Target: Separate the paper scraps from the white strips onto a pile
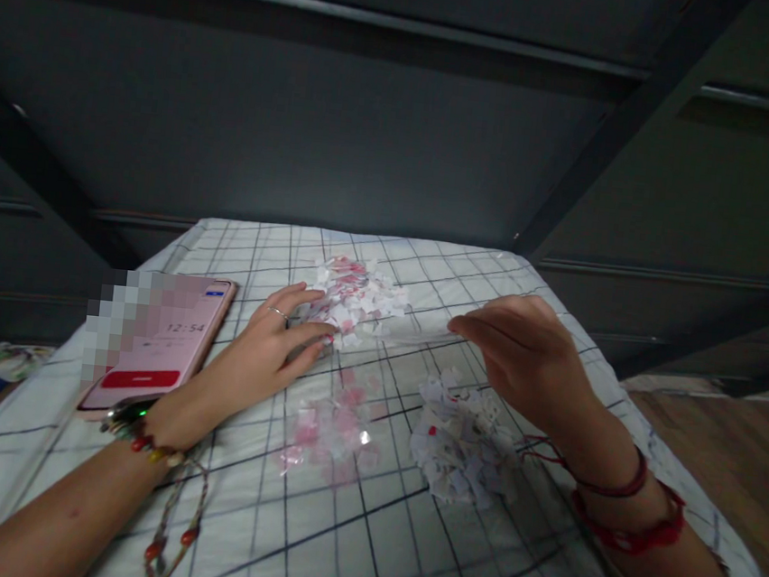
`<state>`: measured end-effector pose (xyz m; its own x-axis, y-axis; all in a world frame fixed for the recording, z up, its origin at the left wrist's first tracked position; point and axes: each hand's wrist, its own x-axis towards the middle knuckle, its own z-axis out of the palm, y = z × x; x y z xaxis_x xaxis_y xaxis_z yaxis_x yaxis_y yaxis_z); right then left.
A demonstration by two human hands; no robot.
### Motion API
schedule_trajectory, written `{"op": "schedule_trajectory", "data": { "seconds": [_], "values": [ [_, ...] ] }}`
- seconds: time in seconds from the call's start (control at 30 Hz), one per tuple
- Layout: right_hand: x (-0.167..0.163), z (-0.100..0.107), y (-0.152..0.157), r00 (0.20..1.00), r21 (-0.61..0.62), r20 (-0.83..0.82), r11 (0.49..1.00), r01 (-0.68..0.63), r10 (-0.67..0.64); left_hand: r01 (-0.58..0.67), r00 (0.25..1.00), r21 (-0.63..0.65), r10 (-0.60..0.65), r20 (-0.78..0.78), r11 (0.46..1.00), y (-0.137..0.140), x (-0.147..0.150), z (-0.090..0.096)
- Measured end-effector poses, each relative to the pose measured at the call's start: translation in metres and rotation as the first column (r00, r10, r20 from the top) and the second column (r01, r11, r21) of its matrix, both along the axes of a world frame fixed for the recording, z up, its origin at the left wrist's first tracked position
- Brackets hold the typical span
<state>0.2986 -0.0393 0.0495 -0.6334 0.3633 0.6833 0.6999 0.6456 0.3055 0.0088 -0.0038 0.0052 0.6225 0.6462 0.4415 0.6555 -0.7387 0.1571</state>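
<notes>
A pile of mixed white and pink-red paper scraps (362, 300) lies at the far middle of the cloth. My left hand (277, 337), a ring on one finger, reaches its left edge with fingers apart, fingertips at the scraps. My right hand (521, 352) hovers right of that pile with thumb and fingers pinched together; whatever they hold, if anything, is too small or blurred to name. Nearer to me, clear and pink plastic-looking bits (336, 429) form a loose heap. Below my right hand sits another pile of white paper scraps (457, 450).
A phone (172, 341) showing 12:54 lies left of my left hand. The grid-patterned cloth (232, 528) covers the surface. A dark panelled wall (344, 139) rises behind its far edge. Wooden floor (729, 449) shows at the right.
</notes>
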Motion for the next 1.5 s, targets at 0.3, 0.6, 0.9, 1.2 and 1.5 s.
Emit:
{"op": "schedule_trajectory", "data": {
  "seconds": [0.3,0.6,0.9,1.2,1.5],
  "values": [
    [0.005,0.0,0.002,0.999,-0.015,0.03,1.0,0.012,-0.011,0.008,1.0,0.02,-0.008,-0.01,1.0,0.001,0.001,-0.003],
    [-0.002,0.0,0.002,0.998,-0.001,0.048,1.0,-0.027,0.027,-0.003,1.0,-0.014,0.003,-0.011,1.0,0.0,0.001,0.0],
    [0.0,0.001,0.001,1.0,0.007,0.014,1.0,0.007,-0.007,0.028,0.992,-0.003,-0.028,-0.123,1.0,-0.002,0.012,-0.013],
    [-0.001,0.0,0.003,0.999,0.005,0.034,1.0,0.01,-0.01,0.025,0.991,-0.016,-0.027,-0.127,1.0,-0.002,0.013,-0.014],
    [-0.002,-0.002,0.003,0.999,0.007,0.031,1.0,0.023,-0.023,0.059,0.99,-0.022,-0.061,-0.128,0.998,-0.002,0.011,-0.012]
  ]
}}
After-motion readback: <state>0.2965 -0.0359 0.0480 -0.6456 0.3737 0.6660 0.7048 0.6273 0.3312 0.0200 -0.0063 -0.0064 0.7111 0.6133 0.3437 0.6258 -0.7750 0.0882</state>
